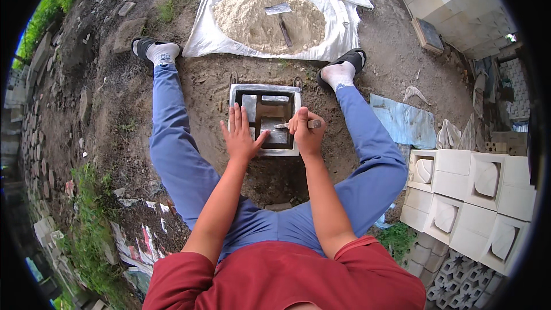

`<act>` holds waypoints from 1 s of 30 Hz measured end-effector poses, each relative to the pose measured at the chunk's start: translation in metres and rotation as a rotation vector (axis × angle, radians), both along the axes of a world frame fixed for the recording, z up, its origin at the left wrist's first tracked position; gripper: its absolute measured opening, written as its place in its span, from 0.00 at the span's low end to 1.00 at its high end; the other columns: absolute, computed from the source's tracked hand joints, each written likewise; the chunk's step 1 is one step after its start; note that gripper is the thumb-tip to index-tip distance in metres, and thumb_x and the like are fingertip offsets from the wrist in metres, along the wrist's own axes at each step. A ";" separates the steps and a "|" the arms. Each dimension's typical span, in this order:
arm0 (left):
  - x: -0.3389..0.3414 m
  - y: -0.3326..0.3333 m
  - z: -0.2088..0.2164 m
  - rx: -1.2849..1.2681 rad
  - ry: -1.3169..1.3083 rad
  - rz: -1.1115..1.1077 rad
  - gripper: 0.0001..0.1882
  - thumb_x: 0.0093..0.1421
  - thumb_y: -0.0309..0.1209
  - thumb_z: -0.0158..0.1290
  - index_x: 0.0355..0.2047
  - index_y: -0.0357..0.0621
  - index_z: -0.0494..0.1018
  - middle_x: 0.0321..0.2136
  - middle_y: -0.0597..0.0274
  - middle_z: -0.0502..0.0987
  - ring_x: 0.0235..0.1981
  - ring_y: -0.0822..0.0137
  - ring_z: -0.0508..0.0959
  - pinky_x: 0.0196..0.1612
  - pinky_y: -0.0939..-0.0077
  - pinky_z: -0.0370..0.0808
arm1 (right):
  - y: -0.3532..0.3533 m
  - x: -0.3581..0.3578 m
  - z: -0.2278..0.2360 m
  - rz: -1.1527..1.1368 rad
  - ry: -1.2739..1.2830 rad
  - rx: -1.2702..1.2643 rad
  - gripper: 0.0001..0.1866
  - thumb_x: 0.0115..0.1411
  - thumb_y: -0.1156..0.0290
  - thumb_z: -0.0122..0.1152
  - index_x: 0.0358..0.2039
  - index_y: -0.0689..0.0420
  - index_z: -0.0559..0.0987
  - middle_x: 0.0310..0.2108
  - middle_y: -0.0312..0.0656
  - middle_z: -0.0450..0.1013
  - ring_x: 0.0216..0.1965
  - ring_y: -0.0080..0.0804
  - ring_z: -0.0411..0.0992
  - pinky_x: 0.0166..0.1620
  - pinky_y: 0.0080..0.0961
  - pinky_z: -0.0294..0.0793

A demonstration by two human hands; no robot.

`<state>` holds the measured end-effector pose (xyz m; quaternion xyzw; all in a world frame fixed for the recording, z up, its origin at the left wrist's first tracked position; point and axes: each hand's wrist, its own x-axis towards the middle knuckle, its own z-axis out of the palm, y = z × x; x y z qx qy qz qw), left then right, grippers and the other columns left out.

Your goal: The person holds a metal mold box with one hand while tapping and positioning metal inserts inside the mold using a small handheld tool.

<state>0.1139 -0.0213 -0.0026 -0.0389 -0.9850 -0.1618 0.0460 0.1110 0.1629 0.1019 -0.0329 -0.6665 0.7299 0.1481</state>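
On the dirt between my legs sits a rectangular metal mould (265,88) with several flat metal blocks inside its frame. My left hand (242,140) lies on the mould's left side, fingers spread, palm down, the thumb reaching over a lower block. Closed in a fist, my right hand (308,132) grips a small trowel (314,123) at the mould's right rim. The trowel's handle end sticks out on the right of the fist. Its narrow metal blade points left over the lower middle block (274,130); whether it touches the block I cannot tell.
Beyond the mould, a heap of pale sand (247,17) lies on a white sack (198,43), with a flat-bladed trowel (285,31) on top. Pale moulded blocks (453,175) are stacked at the right, near a light-blue sheet (402,119). Stones and grass border the left.
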 end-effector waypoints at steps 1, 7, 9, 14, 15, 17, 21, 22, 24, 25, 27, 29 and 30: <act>0.000 0.001 0.000 -0.046 -0.004 0.007 0.61 0.58 0.71 0.53 0.77 0.42 0.46 0.78 0.49 0.45 0.79 0.52 0.43 0.74 0.36 0.45 | 0.001 0.000 0.000 0.079 -0.013 0.011 0.34 0.76 0.52 0.53 0.14 0.57 0.63 0.14 0.31 0.61 0.18 0.19 0.61 0.24 0.25 0.57; -0.002 0.000 0.003 -0.022 -0.029 -0.053 0.66 0.54 0.74 0.54 0.77 0.38 0.45 0.78 0.51 0.46 0.79 0.54 0.44 0.74 0.37 0.45 | -0.007 -0.015 -0.024 0.026 0.041 0.050 0.26 0.74 0.66 0.49 0.16 0.56 0.58 0.17 0.31 0.57 0.20 0.18 0.54 0.25 0.25 0.51; -0.003 0.000 0.005 -0.010 -0.031 -0.063 0.68 0.52 0.75 0.54 0.77 0.37 0.45 0.78 0.51 0.46 0.79 0.53 0.44 0.74 0.38 0.45 | -0.005 -0.024 -0.044 0.025 0.016 0.163 0.25 0.73 0.68 0.48 0.17 0.56 0.58 0.17 0.31 0.56 0.20 0.18 0.54 0.25 0.25 0.52; -0.004 -0.003 0.006 -0.020 -0.050 -0.058 0.71 0.49 0.78 0.54 0.77 0.37 0.45 0.79 0.52 0.45 0.80 0.55 0.43 0.74 0.38 0.45 | -0.009 -0.035 -0.043 -0.037 0.051 -0.018 0.25 0.73 0.66 0.51 0.17 0.60 0.63 0.15 0.31 0.59 0.19 0.17 0.57 0.24 0.27 0.54; -0.003 -0.003 0.007 -0.022 -0.057 -0.063 0.72 0.48 0.78 0.54 0.77 0.37 0.45 0.79 0.52 0.45 0.80 0.55 0.43 0.74 0.38 0.46 | -0.012 -0.036 -0.033 -0.032 0.046 -0.021 0.25 0.73 0.66 0.51 0.17 0.60 0.63 0.15 0.31 0.59 0.19 0.17 0.57 0.24 0.27 0.54; -0.003 -0.005 0.009 -0.021 -0.065 -0.067 0.73 0.47 0.79 0.54 0.77 0.36 0.45 0.79 0.52 0.45 0.80 0.55 0.43 0.74 0.38 0.46 | -0.016 -0.034 -0.006 -0.072 -0.017 -0.045 0.26 0.74 0.66 0.51 0.17 0.60 0.65 0.14 0.31 0.61 0.19 0.17 0.57 0.24 0.27 0.54; -0.003 -0.006 0.012 -0.013 -0.091 -0.072 0.73 0.45 0.79 0.56 0.77 0.36 0.46 0.78 0.51 0.46 0.80 0.54 0.43 0.74 0.39 0.46 | -0.030 -0.029 -0.011 -0.039 -0.003 0.220 0.25 0.74 0.68 0.49 0.17 0.58 0.61 0.16 0.30 0.59 0.18 0.17 0.54 0.23 0.26 0.51; -0.004 -0.005 0.013 -0.025 -0.099 -0.071 0.74 0.44 0.80 0.55 0.76 0.35 0.47 0.78 0.52 0.47 0.80 0.55 0.43 0.74 0.38 0.46 | -0.032 -0.030 -0.015 -0.026 -0.017 0.219 0.25 0.74 0.66 0.50 0.17 0.60 0.64 0.16 0.31 0.61 0.19 0.17 0.57 0.23 0.26 0.53; -0.006 -0.003 0.014 -0.007 -0.087 -0.078 0.74 0.44 0.80 0.56 0.76 0.35 0.48 0.78 0.51 0.47 0.80 0.55 0.43 0.74 0.38 0.47 | -0.028 -0.038 -0.033 0.000 0.029 0.240 0.25 0.74 0.65 0.51 0.17 0.60 0.64 0.16 0.31 0.61 0.19 0.17 0.57 0.24 0.26 0.54; -0.007 0.000 0.014 0.011 -0.080 -0.088 0.74 0.44 0.80 0.56 0.76 0.35 0.48 0.78 0.51 0.48 0.80 0.55 0.43 0.74 0.38 0.47 | -0.025 -0.041 -0.040 0.023 0.069 0.263 0.25 0.74 0.65 0.51 0.17 0.60 0.65 0.16 0.31 0.61 0.19 0.17 0.58 0.24 0.26 0.55; -0.003 -0.006 0.009 -0.012 -0.080 -0.078 0.74 0.43 0.80 0.56 0.76 0.35 0.48 0.78 0.51 0.48 0.80 0.54 0.43 0.74 0.38 0.47 | -0.031 -0.046 -0.029 0.003 -0.001 0.178 0.26 0.75 0.65 0.50 0.17 0.59 0.65 0.16 0.30 0.61 0.19 0.17 0.57 0.25 0.25 0.56; -0.003 -0.006 0.009 0.005 -0.069 -0.068 0.74 0.43 0.79 0.56 0.76 0.35 0.49 0.78 0.51 0.49 0.80 0.55 0.43 0.74 0.38 0.47 | -0.034 -0.044 -0.012 -0.021 -0.074 0.031 0.26 0.75 0.66 0.49 0.17 0.59 0.64 0.16 0.30 0.60 0.19 0.17 0.56 0.24 0.25 0.55; -0.002 -0.006 0.008 0.004 -0.066 -0.065 0.74 0.43 0.79 0.56 0.76 0.35 0.49 0.78 0.52 0.48 0.80 0.55 0.43 0.74 0.37 0.48 | -0.038 -0.041 -0.006 -0.018 -0.075 0.032 0.26 0.75 0.66 0.49 0.17 0.59 0.64 0.16 0.30 0.60 0.19 0.17 0.56 0.24 0.25 0.55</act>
